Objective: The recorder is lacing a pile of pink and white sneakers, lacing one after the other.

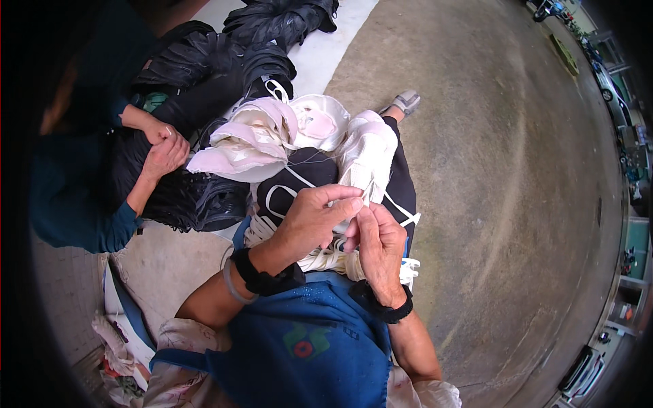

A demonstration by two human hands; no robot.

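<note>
Because the white shoe upper point(371, 146) rests on the right thigh point(403, 168) in the head view, the leg seems to take its weight and keep it steady. The left hand point(321, 216) and right hand point(379, 243) meet at its near end, thumb and finger of each pinched on what looks like a white lace point(366, 195), probably for fine control. A bundle of white cords point(332, 262) lies nearer, by the blue apron point(316, 319); pink-lined uppers point(248, 139) sit farther left, apparently within easy reach

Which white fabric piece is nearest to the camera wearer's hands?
The rightmost white piece: its lower end is at the left hand and right hand; the other white pieces lie farther left.
</note>
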